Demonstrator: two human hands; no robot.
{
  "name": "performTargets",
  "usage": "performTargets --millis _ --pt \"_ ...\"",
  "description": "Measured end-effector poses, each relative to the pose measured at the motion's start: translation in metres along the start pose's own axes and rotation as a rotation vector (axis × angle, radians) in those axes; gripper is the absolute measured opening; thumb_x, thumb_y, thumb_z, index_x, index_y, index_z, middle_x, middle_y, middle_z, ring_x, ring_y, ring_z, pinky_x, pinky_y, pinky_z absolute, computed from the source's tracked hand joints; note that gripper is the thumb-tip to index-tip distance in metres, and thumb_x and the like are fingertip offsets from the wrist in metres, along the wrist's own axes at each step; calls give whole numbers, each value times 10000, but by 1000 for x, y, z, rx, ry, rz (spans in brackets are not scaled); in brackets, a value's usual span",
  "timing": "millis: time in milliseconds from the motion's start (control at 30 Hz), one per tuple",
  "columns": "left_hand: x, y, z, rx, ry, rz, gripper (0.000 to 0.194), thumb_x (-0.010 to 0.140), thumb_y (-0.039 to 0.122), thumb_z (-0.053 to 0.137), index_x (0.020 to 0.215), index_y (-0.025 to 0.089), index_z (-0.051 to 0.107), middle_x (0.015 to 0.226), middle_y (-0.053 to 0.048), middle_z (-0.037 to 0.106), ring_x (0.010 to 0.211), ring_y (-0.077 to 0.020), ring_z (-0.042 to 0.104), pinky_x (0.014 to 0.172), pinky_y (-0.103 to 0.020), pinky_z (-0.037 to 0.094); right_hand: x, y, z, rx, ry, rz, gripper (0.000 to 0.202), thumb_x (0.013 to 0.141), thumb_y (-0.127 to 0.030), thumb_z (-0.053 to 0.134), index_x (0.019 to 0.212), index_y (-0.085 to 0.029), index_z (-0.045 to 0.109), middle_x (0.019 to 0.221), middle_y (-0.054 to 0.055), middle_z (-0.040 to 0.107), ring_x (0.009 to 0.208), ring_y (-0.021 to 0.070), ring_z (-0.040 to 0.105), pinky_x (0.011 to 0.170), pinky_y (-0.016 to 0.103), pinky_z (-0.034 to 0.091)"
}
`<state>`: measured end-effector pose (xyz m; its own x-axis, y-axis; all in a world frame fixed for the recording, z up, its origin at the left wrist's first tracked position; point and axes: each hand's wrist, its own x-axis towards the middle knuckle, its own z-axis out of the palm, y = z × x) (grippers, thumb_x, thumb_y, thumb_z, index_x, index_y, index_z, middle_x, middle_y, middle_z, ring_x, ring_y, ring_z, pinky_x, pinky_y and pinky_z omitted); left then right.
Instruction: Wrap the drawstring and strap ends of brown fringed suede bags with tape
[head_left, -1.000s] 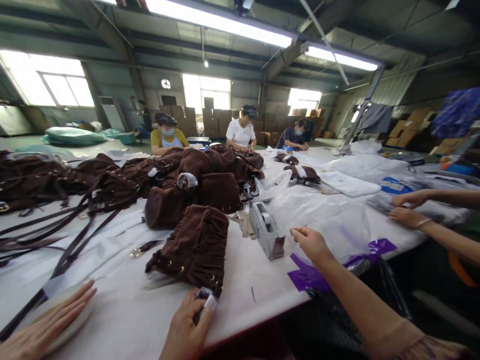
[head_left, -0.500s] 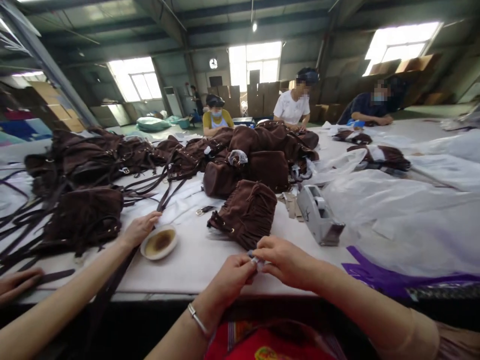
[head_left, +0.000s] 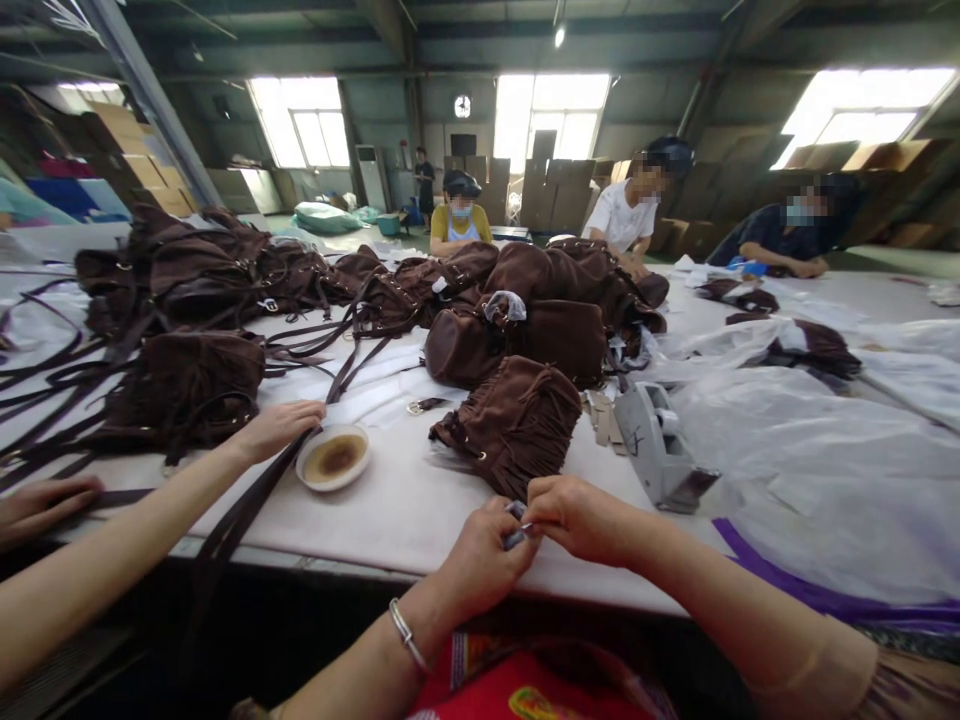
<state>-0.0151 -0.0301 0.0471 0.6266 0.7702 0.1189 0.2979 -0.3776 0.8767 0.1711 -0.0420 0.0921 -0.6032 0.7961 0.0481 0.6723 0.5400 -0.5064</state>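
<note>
My left hand (head_left: 487, 555), below a metal bracelet, is closed around a small crumpled grey-blue piece (head_left: 514, 538), perhaps plastic film; its kind is unclear. My right hand (head_left: 574, 512) meets it at the fingertips, pinching the edge of the same piece. Just beyond my hands a dark brown fringed suede bag (head_left: 521, 425) lies on the white-covered table (head_left: 405, 510), its strands reaching close to my fingers. A short strap with a buckle (head_left: 424, 406) rests behind the bag's left side.
At left, a co-worker's hands (head_left: 281, 428) touch long dark straps beside a dish of brown liquid (head_left: 364, 470). Brown bags (head_left: 566, 335) are heaped behind. A grey tape dispenser (head_left: 651, 445) and clear plastic sheeting (head_left: 810, 480) lie right. Several people work across the table.
The view has turned slightly left, so the scene appears shifted right. My hands stay together on the small piece, which shows more between the fingers. The co-worker's hand lies flatter on the straps.
</note>
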Motion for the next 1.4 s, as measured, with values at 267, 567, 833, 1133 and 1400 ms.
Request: performTargets --millis 267,567,833,1133,1400 --pt "2 -7 -2 36 -6 7 210 765 92 538 573 170 568 698 -7 559 706 -133 501 645 -251 356 0 -6 15 -377 61 -93 174 886 -126 535 740 -155 627 757 50 589 702 164 496 627 291 346" --pt "4 -4 -11 66 -113 23 260 813 205 542 558 186 494 659 1 543 656 -131 474 629 -255 344 -16 -5 30 -521 227 -199 242 938 -103 422 764 -161 580 763 65 546 689 194 428 640 351 329" --pt "8 -2 -17 -203 -220 -151 237 781 268 582 573 156 560 703 10 523 671 -119 461 605 -240 333 -28 -2 33 -406 264 -258 210 969 -167 448 1101 -107 600 883 91 609 770 202 502 702 353 419" --pt "8 6 -15 -238 -153 -249 390 824 408 582 531 153 545 732 -13 525 683 -128 473 625 -245 365 -36 -4 60 -354 531 -171 259 960 -142 460 1178 -139 599 866 92 650 757 198 561 692 345 478" --pt "9 8 -11 -45 -131 -149 319 830 340 531 558 179 485 824 -38 559 804 -174 521 735 -274 391 -109 48 -24 -157 1108 449 197 893 -259 558 1030 -196 686 1023 103 674 956 237 621 866 355 492"
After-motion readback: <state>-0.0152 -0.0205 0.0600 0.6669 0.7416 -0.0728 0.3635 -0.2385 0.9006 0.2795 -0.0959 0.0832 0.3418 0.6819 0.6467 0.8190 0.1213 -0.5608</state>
